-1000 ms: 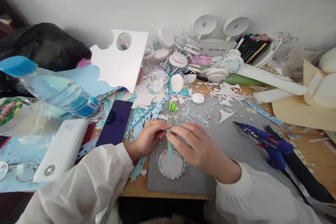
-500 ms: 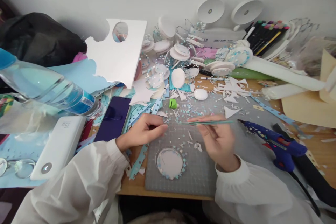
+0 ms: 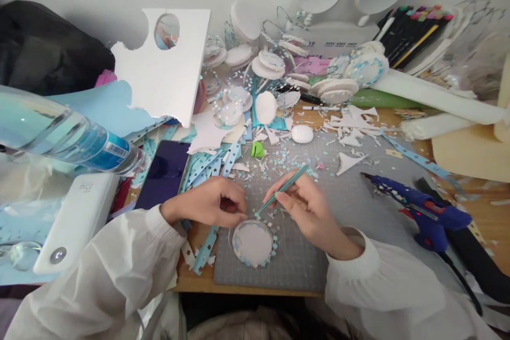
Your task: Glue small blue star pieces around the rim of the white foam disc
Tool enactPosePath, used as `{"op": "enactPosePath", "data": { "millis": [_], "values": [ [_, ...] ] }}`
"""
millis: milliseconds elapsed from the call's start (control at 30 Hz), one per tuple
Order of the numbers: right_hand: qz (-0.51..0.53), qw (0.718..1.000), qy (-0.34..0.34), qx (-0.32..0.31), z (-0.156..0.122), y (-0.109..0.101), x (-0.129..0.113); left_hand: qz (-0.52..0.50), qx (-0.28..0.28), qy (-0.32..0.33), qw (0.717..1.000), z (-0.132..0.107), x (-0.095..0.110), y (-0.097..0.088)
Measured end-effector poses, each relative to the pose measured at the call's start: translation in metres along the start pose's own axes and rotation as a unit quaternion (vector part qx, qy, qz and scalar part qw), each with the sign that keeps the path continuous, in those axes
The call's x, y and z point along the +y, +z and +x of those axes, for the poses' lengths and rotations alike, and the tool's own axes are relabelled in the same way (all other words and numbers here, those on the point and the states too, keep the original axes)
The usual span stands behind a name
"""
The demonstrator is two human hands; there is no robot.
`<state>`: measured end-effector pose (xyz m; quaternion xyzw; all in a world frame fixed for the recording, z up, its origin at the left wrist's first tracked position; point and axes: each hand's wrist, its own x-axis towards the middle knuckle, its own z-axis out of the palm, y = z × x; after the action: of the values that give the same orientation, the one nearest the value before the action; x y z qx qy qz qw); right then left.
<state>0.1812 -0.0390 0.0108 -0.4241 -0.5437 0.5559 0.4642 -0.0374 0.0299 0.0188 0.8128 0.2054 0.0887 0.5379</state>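
Observation:
My right hand [image 3: 308, 210] is closed round teal tweezers [image 3: 285, 188], whose tips point down and left at a small pale blue star just above the white disc [image 3: 253, 243]. That disc lies flat on the grey cutting mat [image 3: 295, 265], with small blue and white stars along its right and lower edge and a thin clear-looking ring at its left. My left hand [image 3: 211, 202] is closed, thumb and finger pressed together by the disc's upper left rim; what they hold, if anything, is hidden. Loose stars [image 3: 277, 214] lie between the hands.
A blue glue gun [image 3: 422, 212] lies at the right, its red light on. Left are a phone [image 3: 163, 175], a white power bank [image 3: 77, 223] and a water bottle [image 3: 79, 133]. Decorated discs [image 3: 271, 64], a green bell-like piece [image 3: 257, 150] and paper scraps [image 3: 350, 162] fill the back.
My right hand has come down and left, tilting the tweezers from level to steep, tips near the disc. My left hand has moved towards the disc's rim. The view has shifted slightly.

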Motion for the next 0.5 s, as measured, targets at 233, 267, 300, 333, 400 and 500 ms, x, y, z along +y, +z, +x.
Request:
{"op": "enactPosePath", "data": {
  "millis": [233,267,300,333,400,500],
  "values": [
    [-0.012,1.0,0.024,-0.005,0.0003,0.0023,0.0016,-0.03,-0.007,-0.005,1.0,0.0008,-0.0032,-0.0016],
    [-0.013,1.0,0.027,-0.005,0.0004,0.0026,0.0021,-0.033,-0.007,-0.005,0.999,0.001,-0.0031,-0.0017],
    [-0.014,1.0,0.027,-0.005,0.0005,0.0029,0.0026,-0.036,-0.007,-0.006,0.999,0.0011,-0.003,-0.0018],
    [-0.016,1.0,0.027,-0.005,0.0006,0.0032,0.0031,-0.039,-0.007,-0.006,0.999,0.0012,-0.0028,-0.0017],
    [-0.016,1.0,0.022,-0.006,0.0007,0.0037,0.0041,-0.04,-0.005,-0.006,0.999,0.0011,-0.0024,-0.0016],
    [-0.021,1.0,0.018,-0.006,0.001,0.0043,0.0048,-0.037,-0.005,-0.006,0.999,0.0009,-0.0019,-0.0014]
  ]
}}
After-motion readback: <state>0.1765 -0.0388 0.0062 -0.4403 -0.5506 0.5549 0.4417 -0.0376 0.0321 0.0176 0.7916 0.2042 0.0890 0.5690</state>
